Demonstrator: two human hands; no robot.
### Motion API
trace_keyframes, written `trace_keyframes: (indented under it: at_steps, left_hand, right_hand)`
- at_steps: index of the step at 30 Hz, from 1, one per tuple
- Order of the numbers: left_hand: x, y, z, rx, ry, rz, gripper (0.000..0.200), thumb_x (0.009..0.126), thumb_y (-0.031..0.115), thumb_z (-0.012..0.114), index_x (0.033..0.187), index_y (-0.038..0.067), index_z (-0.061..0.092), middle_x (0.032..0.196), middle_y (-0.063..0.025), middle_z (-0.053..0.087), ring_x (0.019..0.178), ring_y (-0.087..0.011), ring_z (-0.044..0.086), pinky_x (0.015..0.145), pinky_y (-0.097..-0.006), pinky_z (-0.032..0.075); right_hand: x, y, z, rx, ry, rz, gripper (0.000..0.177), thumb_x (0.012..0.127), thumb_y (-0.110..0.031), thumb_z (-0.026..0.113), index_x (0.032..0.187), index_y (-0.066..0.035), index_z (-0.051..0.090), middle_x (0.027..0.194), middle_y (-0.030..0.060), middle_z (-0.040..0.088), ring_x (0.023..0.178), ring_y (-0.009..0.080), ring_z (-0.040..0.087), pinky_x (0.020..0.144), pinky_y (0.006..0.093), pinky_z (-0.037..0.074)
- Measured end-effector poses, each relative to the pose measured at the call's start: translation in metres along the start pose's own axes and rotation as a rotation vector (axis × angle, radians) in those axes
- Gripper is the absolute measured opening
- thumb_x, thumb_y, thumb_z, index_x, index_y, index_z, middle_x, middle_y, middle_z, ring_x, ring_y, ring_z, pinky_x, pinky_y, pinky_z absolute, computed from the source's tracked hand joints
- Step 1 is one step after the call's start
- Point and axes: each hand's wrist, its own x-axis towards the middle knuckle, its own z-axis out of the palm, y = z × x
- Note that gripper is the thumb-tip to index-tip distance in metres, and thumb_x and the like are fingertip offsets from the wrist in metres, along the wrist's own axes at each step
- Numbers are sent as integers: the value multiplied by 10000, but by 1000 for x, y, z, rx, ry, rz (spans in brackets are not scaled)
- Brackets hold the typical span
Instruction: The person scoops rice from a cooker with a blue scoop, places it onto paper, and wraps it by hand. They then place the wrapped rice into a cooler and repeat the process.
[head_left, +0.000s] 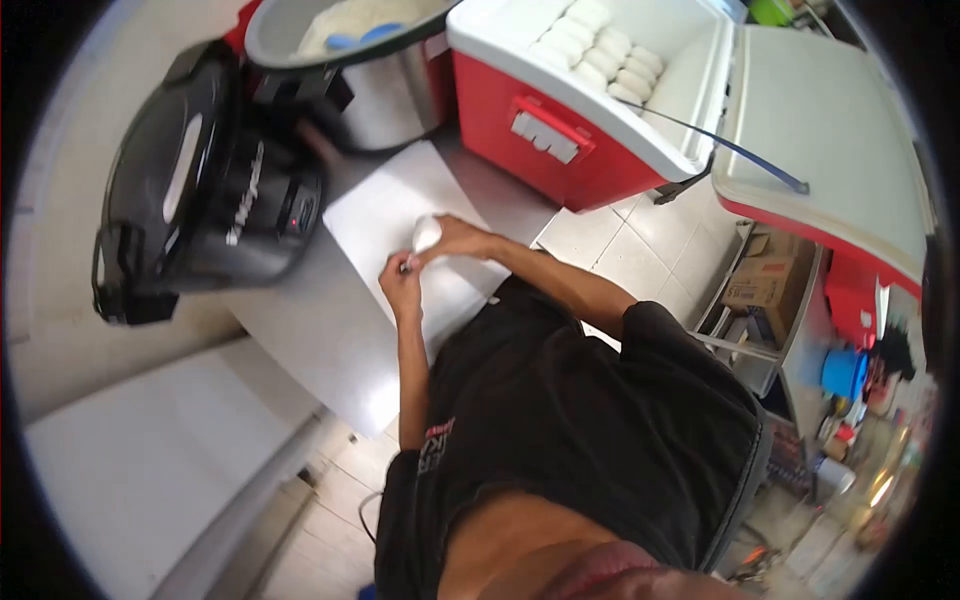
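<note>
Over a white sheet (385,200) on the metal table, my two hands meet. My right hand (460,238) is wrapped round a white rounded bundle (427,233), about fist-sized, with a smooth surface. Just below it, my left hand (402,285) has its fingers pinched together close to the bundle's lower end. A small dark spot shows between those fingertips, too small to name. Similar white bundles (600,50) are lined up in rows inside the open red and white cooler (580,165).
A black rice cooker (225,200) stands left of the sheet. Behind it is a large pot (385,95) of white rice with a blue paddle (365,37). The cooler's lid (820,130) hangs open to the right, near shelves with cardboard boxes (765,285). A white surface (170,450) lies lower left.
</note>
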Motion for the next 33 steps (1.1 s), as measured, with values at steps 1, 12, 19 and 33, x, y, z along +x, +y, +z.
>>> trace_keyframes:
  at_steps: [1, 12, 19, 33]
  left_hand:
    - [-2, -6, -4, 17, -16, -58, 139, 760, -53, 618, 894, -20, 635, 806, -35, 611, 729, -109, 532, 685, -248, 446]
    - [-1, -42, 12, -100, -94, -60, 448, 724, 19, 704, 1043, 56, 392, 1213, -122, 438, 978, -176, 474, 841, -285, 433]
    - [-1, -45, 26, 509, -26, 150, 490, 750, 306, 724, 1094, 45, 492, 1148, -165, 449, 1100, -325, 410, 949, -455, 334]
    - [-20, -11, 36, 780, -62, 318, 287, 740, 180, 677, 977, 103, 536, 1191, -129, 418, 1108, -340, 403, 901, -501, 333]
  right_hand:
    - [-7, -7, 0, 7, -16, 29, 592, 579, -360, 853, 985, 1, 615, 913, 104, 641, 860, 192, 590, 773, 318, 466]
    - [2, 28, -8, 214, -332, 74, 367, 630, -156, 806, 912, -2, 628, 851, 86, 641, 799, 191, 608, 713, 320, 485]
    - [-19, -150, -39, -509, 107, -618, 538, 644, -294, 760, 1033, 5, 538, 891, 221, 635, 838, 356, 639, 750, 424, 504]
    - [-25, -279, -309, -1311, -145, 443, 685, 732, -412, 719, 1201, 20, 469, 1081, 183, 599, 978, 276, 600, 834, 409, 499]
